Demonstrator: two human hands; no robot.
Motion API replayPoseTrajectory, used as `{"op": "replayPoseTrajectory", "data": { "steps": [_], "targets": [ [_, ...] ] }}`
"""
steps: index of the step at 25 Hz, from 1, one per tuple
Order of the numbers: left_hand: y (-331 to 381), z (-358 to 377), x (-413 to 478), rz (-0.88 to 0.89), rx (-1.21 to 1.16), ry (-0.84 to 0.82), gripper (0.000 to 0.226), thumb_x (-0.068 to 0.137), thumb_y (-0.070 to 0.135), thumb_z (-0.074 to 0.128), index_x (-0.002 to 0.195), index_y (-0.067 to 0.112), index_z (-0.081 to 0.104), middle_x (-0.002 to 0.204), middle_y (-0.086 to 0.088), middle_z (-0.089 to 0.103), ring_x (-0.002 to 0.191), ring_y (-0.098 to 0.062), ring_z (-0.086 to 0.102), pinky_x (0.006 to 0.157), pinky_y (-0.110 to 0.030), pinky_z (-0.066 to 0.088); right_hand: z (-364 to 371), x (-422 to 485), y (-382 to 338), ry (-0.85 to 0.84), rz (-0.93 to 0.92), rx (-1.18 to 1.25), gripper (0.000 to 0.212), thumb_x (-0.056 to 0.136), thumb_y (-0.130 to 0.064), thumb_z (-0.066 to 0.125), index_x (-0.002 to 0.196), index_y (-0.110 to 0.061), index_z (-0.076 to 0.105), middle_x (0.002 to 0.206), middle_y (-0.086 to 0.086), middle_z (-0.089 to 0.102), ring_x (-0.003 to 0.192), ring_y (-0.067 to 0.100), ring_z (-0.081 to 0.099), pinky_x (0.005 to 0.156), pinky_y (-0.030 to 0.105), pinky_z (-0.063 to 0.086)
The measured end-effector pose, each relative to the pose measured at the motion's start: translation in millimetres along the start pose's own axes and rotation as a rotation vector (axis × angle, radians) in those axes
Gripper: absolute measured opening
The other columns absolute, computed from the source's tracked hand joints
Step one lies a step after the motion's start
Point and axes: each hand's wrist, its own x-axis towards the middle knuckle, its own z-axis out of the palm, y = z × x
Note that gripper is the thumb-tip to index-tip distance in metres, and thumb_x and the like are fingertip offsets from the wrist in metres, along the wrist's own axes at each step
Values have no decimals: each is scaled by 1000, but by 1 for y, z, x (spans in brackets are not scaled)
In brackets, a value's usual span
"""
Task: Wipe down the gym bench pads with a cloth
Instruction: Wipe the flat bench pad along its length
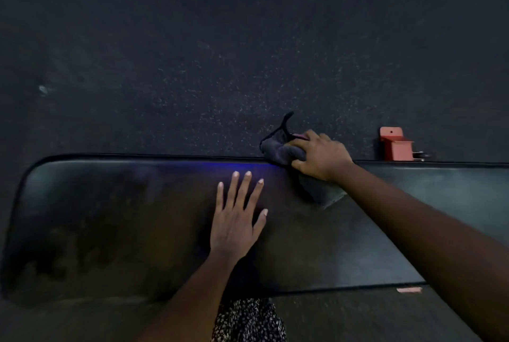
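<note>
Nearest, at the bottom edge: speckled black-and-white fabric [248, 319], showing just below the near rim of the pad [110, 217]. Small pink tag [409, 290] just past that rim, off to the right. Dark glossy pad, wide, with a rounded corner at far left, running across and out of view on the right. Dull smudgy patches on its left half, a blue glint along the far rim.

Left hand [237, 220] laid palm-down on the pad, near the middle. Fully released: fingers straight and spread, thumb out to the side, nothing held. Flat contact with the pad surface only.

Right hand [319, 156] further back, at the pad's far rim, forearm crossing the pad from lower right. Grasping the cloth [281, 149]: fingers curled over the bunched part, thumb tucked in against it at the rim.

Cloth dark grey, crumpled. Bulk of it under and left of the right hand, on the far rim. One flat corner trailing on the pad below the wrist. Another end sticking up beyond the rim, over the floor [192, 52].

Beyond the rim, right of that hand and apart from it: red bracket [396, 146] with a small metal pin on its side. Furthest: dark speckled floor filling the upper half.
</note>
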Motion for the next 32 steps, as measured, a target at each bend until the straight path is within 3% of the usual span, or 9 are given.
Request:
{"op": "replayPoseTrajectory", "data": {
  "steps": [7, 10, 16, 19, 23, 26, 32],
  "targets": [
    [-1, 7, 1, 9, 33, 66, 66, 88, 50, 27, 147, 22, 16, 155, -7, 12, 144, -27, 7, 115, -49, 1, 14, 3, -38, 57, 5, -36, 64, 83, -67, 36, 141, -42, 24, 136, 13, 40, 122, 36, 39, 95, 49, 34],
    [-2, 8, 0, 5, 66, 78, 65, 89, 49, 28, 147, 22, 16, 155, -8, 16, 144, -27, 8, 115, -48, 2, 19, 8, -36, 121, -25, -51, 54, 90, -63, 27, 138, -39, 34, 134, 12, 43, 120, 35, 42, 94, 50, 34],
    [49, 1, 2, -85, 71, 109, 57, 91, 42, 31, 142, 17, 31, 151, -10, 29, 142, -26, 13, 115, -46, 2, 23, 10, -9, 188, -134, 38, 43, 90, -53, 34, 116, -25, 54, 123, 12, 49, 112, 34, 46, 88, 46, 36],
    [103, 11, 11, -137, 38, 97, 56, 92, 42, 28, 144, 18, 29, 152, -9, 29, 142, -25, 12, 115, -45, 4, 24, 8, 32, 159, -176, 67, 45, 90, -53, 34, 118, -23, 53, 124, 12, 49, 113, 34, 46, 86, 45, 36],
    [171, 23, 43, -138, 37, 102, 56, 93, 41, 27, 145, 21, 24, 152, -7, 29, 142, -23, 11, 114, -45, 3, 29, 0, 140, 92, -100, 66, 54, 90, -56, 32, 131, -24, 48, 131, 12, 47, 117, 34, 45, 90, 44, 36],
    [226, 31, 63, -66, 35, 96, 56, 92, 41, 28, 145, 21, 23, 151, -8, 30, 142, -23, 10, 114, -43, 0, 38, -12, 219, 67, -33, 64, 54, 90, -56, 34, 132, -25, 47, 132, 12, 48, 118, 33, 45, 93, 43, 36],
    [342, 51, 112, 152, 37, 50, 57, 91, 45, 30, 142, 22, 29, 150, -6, 35, 141, -24, 15, 111, -47, 10, 53, -36, 351, 107, 27, 38, 43, 89, -57, 39, 119, -32, 56, 123, 9, 52, 114, 30, 49, 87, 39, 39]
  ]
}}
